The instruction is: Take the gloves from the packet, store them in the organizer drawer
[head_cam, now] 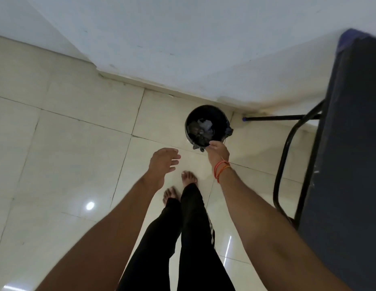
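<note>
Black bin (207,124): lined with a bag, crumpled waste inside, set on the floor (67,143) by the wall.
Right hand (218,151): over the bin's near rim, fingers curled downward; probably dropping rubbish, grip unclear.
Left hand (164,162): empty, fingers loosely spread.
Gloves, packet, drawer: none visible.

I see a floor (73,148) of large, pale, glossy tiles that mirror the ceiling lights. The wall (183,38) behind looks matt and painted, scuffed near its base. The bin (206,124) at the wall's foot carries a thin, shiny black plastic liner holding crumpled scraps. The table (350,143) has a dull dark top and smooth black metal tube legs. The trousers (193,227) are matt black cloth. Thread bands (221,168) look like orange string.
</note>
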